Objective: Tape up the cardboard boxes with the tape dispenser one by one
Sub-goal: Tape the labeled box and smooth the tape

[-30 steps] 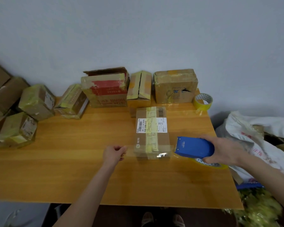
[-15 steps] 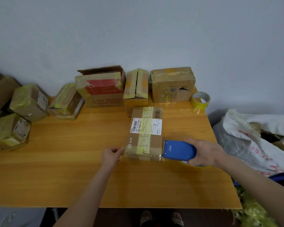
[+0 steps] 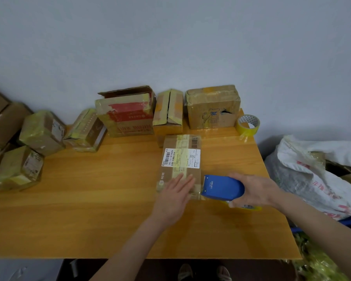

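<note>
Two hands work the cardboard box (image 3: 180,159) on the table (image 3: 89,209): left hand (image 3: 175,194) pressing flat, right hand (image 3: 255,191) gripping the tape dispenser (image 3: 223,187) at its right edge. A skewed tear, we judge, could drag the cardboard box askew.

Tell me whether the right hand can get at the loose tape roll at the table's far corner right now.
Likely not to grasp it: the right hand grips the blue tape dispenser, so it is occupied. The way itself looks free; nothing stands between hand and tape roll.
</note>
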`<state>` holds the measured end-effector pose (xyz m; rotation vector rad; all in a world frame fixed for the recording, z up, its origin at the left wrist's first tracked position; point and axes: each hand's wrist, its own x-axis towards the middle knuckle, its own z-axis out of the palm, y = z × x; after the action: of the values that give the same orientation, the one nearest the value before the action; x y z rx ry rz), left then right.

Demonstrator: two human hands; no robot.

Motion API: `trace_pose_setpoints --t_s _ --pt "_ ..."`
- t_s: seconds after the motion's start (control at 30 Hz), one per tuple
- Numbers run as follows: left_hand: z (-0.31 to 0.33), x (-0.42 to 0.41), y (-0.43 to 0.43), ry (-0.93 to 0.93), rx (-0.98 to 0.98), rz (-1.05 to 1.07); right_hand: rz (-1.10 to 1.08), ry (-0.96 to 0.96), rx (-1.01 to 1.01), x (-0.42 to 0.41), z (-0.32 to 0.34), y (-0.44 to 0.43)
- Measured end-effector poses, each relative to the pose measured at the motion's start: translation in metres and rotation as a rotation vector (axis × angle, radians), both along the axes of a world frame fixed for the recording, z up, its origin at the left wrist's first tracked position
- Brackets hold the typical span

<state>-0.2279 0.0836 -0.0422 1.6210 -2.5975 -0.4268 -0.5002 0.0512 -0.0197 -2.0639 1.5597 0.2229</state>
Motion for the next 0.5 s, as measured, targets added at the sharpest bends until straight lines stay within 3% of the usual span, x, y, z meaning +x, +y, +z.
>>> trace_pose_setpoints --t_s 0.17,0.37,0.5 --pt "-0.022 -0.006 -0.006 -0.222 0.020 -0.066 -0.029 -0.027 0.004 -0.012 -0.003 0.009" --pt "-0.026 -0.004 -0.010 -0.194 0.028 -0.078 -0.070 -0.143 0.074 -0.039 -0.003 0.014" --pt "-0.026 -0.002 -0.010 -0.209 0.017 -0.076 -0.021 0.007 0.085 -0.044 0.006 0.014"
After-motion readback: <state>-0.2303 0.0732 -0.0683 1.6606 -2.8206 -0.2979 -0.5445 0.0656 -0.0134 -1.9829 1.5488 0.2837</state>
